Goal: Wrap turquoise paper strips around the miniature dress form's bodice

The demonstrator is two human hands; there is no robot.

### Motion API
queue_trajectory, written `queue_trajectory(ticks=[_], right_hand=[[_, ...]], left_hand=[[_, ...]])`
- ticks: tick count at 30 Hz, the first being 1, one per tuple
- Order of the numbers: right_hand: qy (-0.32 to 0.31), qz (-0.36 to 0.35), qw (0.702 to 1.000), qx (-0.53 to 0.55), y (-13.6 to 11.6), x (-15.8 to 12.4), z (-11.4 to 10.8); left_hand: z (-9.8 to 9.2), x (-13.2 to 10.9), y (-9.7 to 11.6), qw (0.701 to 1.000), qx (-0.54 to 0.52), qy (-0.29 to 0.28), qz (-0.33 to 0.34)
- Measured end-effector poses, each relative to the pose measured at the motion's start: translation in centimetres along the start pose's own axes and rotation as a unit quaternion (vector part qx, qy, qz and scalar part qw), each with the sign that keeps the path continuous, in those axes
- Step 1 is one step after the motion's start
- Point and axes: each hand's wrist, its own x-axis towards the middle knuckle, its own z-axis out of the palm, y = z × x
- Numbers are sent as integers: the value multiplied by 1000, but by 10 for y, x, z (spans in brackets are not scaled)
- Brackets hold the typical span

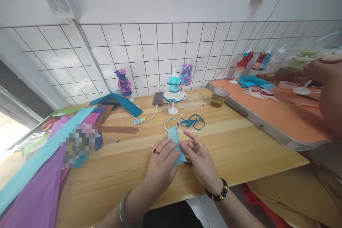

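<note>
A light blue strip of crepe paper (173,136) lies folded lengthwise between my hands, close to the table's front. My left hand (162,160) rests over its left side, fingers closed on it. From the right, my right hand (200,160) pinches the strip's edge between thumb and fingertip, with the other fingers partly lifted. A dark thing under my right hand is mostly hidden, and I cannot make out what it is. Just beyond the strip sits a roll of clear tape (171,124), beside a tangle of narrow dark blue strips (192,121).
Small dress stands (173,94) line the wall. At left, coloured paper sheets (40,181) hang over the edge. A cup of liquid (219,98) and a power bank (158,98) stand behind. Another person's arm (330,103) reaches over the orange table (278,121) at right.
</note>
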Motion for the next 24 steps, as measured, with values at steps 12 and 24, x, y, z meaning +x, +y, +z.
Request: queue_trajectory(ticks=[12,24], right_hand=[[-112,-95,952,-268,-10,16,-14],[-163,0,956,-243,-5,26,-12]], left_hand=[[-40,19,-19,715,-507,148,-458],[-52,14,-40,691,-515,103,-497]])
